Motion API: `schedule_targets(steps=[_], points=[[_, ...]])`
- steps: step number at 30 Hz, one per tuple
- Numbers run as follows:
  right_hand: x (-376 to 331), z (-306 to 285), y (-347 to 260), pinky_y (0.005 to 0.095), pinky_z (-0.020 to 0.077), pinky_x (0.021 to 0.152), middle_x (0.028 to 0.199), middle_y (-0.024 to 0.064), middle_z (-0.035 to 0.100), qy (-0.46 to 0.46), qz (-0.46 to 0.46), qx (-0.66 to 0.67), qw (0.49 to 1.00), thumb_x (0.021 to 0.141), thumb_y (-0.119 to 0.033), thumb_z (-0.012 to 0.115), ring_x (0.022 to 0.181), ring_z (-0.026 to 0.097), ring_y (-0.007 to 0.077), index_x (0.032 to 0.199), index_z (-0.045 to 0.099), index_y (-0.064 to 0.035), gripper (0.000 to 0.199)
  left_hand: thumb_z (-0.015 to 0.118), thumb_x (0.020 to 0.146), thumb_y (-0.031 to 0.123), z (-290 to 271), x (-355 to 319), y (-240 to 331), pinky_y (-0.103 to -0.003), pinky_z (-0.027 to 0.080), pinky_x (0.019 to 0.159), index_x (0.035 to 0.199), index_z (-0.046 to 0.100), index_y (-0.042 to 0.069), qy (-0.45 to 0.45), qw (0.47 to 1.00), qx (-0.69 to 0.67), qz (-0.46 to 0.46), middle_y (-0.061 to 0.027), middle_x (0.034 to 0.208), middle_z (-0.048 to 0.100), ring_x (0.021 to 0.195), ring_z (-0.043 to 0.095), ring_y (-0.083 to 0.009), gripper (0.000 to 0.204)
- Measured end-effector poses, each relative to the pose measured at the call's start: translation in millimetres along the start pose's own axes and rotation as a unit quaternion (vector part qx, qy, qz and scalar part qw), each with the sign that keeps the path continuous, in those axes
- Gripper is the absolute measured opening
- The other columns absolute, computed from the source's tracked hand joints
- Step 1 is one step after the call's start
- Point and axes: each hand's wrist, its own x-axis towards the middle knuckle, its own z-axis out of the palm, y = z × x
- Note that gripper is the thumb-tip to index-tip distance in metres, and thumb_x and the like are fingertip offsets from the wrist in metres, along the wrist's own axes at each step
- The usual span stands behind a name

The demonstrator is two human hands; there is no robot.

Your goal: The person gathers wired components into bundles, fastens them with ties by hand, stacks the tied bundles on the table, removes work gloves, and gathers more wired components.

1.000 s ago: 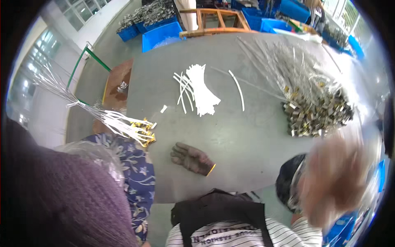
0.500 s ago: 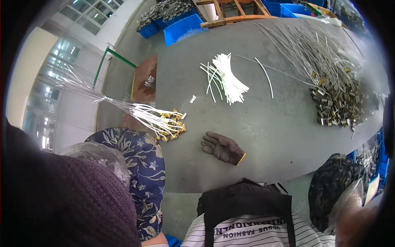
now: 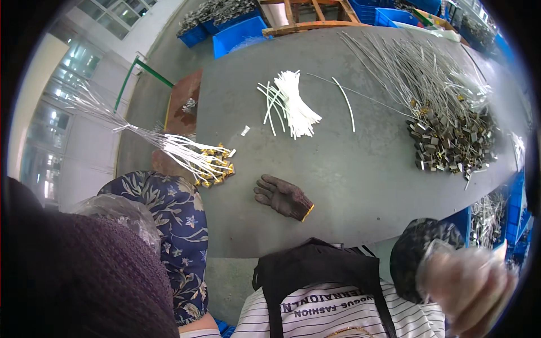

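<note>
Since the picture half a second before, the blurry right hand (image 3: 470, 287) had come up higher at the 4 o'clock edge of the view, and the whole scene had slid a little. That hand wore a thin clear glove. It was too blurred to tell how far its fingers were spread, and nothing could be seen in them. It hung just beside a dark patterned cap (image 3: 420, 253) at its 9 o'clock side.

No left hand could be picked out. A flowery blue sleeve (image 3: 174, 225) lay at 8 o'clock, and near its top end sat a bunch of thin white wires (image 3: 169, 143) with gold tips (image 3: 217, 169), pointing out toward 10 o'clock.

On the grey tabletop (image 3: 349, 169), near the middle, lay a dark work glove (image 3: 284, 197), flat and by itself. A pile of white strips (image 3: 293, 104) lay at 12 o'clock. One long white strip (image 3: 345, 104) lay just beside it. A big heap of small metal clips (image 3: 451, 138) with long thin wires lay at 2 o'clock. Blue bins (image 3: 236, 31) stood past the far edge, at 11 o'clock.

A striped shirt (image 3: 332, 315) with a black strap sat at 6 o'clock.
</note>
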Motion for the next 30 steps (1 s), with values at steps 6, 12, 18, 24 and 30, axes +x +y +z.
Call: schedule_targets(steps=[6,12,18,24,30], points=[[3.7,1.4,30.4,0.0313,0.0391,0.044,0.079,0.0066,0.061,-0.094,0.0,0.329,0.94,0.092,-0.018,0.059,0.057,0.055,0.0161,0.097,0.066,0.001,0.021,0.067,0.084,0.034,17.9,-6.3,-9.1,-0.049,0.048,0.094,0.129,0.039,-0.016,0.004,1.0,-0.002,-0.012,-0.0335,0.122,0.051,0.109,0.056,-0.0403,0.073],[0.3,-5.8,25.5,0.0262,0.0418,0.045,0.079,0.008,0.062,-0.08,0.031,0.234,0.968,0.087,-0.01,0.059,0.057,0.057,0.0153,0.091,0.065,0.0,0.013,0.067,0.085,0.034,22.7,-11.1,-6.9,-0.049,0.048,0.094,0.129,0.039,-0.016,0.014,0.999,0.02,-0.022,-0.0337,0.122,0.05,0.109,0.056,-0.0404,0.072],[-2.9,3.0,13.2,0.0238,0.0455,0.047,0.08,0.0064,0.063,-0.048,0.052,-0.056,0.996,0.081,-0.005,0.06,0.056,0.057,0.0114,0.087,0.063,-0.001,0.008,0.067,0.085,0.033,16.9,-12.9,-8.2,-0.049,0.048,0.094,0.13,0.039,-0.016,0.018,0.999,0.027,-0.019,-0.0339,0.123,0.05,0.11,0.056,-0.0404,0.072],[-18.5,4.1,26.1,0.0263,0.045,0.046,0.074,0.0058,0.058,0.015,-0.013,0.003,1.0,0.083,-0.008,0.059,0.055,0.056,0.0133,0.079,0.058,-0.0034,0.007,0.067,0.085,0.033,11.7,-12.4,-3.4,-0.049,0.048,0.094,0.13,0.039,-0.016,-0.005,1.0,0.021,-0.016,-0.0341,0.123,0.05,0.11,0.056,-0.0405,0.072],[-20.9,6.1,25.6,0.0288,0.0444,0.045,0.067,0.0052,0.053,0.043,-0.028,-0.014,0.999,0.085,-0.012,0.059,0.055,0.054,0.0152,0.071,0.052,-0.0057,0.017,0.067,0.085,0.032,2.3,-7.4,5.2,-0.049,0.048,0.094,0.13,0.039,-0.016,-0.017,0.999,0.026,-0.011,-0.0343,0.123,0.05,0.11,0.056,-0.0406,0.072]])
